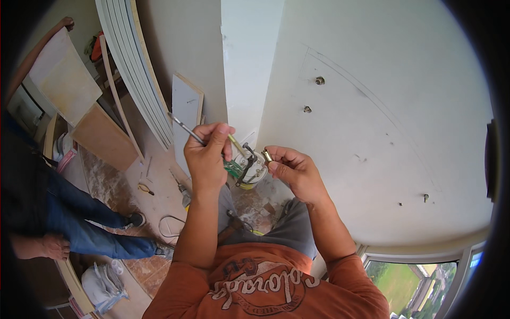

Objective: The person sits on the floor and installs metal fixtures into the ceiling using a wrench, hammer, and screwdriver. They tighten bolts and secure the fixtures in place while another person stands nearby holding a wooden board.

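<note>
My left hand [208, 154] is closed around a slim grey metal rod [186, 127] that looks like a drill bit, its dark end pointing to the upper left. The same fingers pinch a yellowish metal bolt [237, 145], angled down to the right. In my right hand [293, 169], thumb and fingers grip a short brass-coloured metal sleeve [267, 155]. The two hands are apart, with the bolt and sleeve facing each other. Below them stands a white bucket [256, 179] with small metal parts, a dark metal tool [246, 167] and a green packet [232, 169] on top.
Bolts [320, 81] stick out of the pale wall [372, 138] on the right. A drill [184, 194], pliers [145, 189] and a hammer [231, 226] are around my legs. At left, another person in jeans [79, 212] stands near boards [106, 135].
</note>
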A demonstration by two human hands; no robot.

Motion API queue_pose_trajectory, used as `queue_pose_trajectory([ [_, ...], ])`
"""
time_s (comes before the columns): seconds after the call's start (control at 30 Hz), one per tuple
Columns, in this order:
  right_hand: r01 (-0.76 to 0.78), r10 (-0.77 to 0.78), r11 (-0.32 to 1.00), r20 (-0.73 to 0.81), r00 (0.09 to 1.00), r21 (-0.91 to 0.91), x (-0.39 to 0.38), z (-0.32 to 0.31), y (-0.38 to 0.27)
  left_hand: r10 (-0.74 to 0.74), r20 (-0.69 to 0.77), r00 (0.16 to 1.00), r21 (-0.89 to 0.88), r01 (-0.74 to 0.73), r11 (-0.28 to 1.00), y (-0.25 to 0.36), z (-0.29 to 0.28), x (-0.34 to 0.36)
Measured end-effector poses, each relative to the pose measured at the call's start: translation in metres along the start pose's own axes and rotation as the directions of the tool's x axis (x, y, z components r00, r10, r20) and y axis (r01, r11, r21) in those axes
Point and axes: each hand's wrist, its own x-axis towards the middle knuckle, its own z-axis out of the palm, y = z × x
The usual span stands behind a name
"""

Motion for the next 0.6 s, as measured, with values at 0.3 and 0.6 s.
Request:
queue_pose_trajectory([
  [0.3, 0.180, 0.035, 0.824, -0.365, 0.930, 0.537, 0.029, -0.043, 0.001, -0.430, 0.459, 0.777, 0.536, 0.144, 0.832, -0.024, -0.005, -0.070],
  [0.6, 0.225, 0.064, 0.693, -0.368, 0.927, 0.685, 0.050, -0.108, -0.011, -0.584, 0.480, 0.655, 0.601, 0.239, 0.763, -0.043, -0.022, -0.092],
])
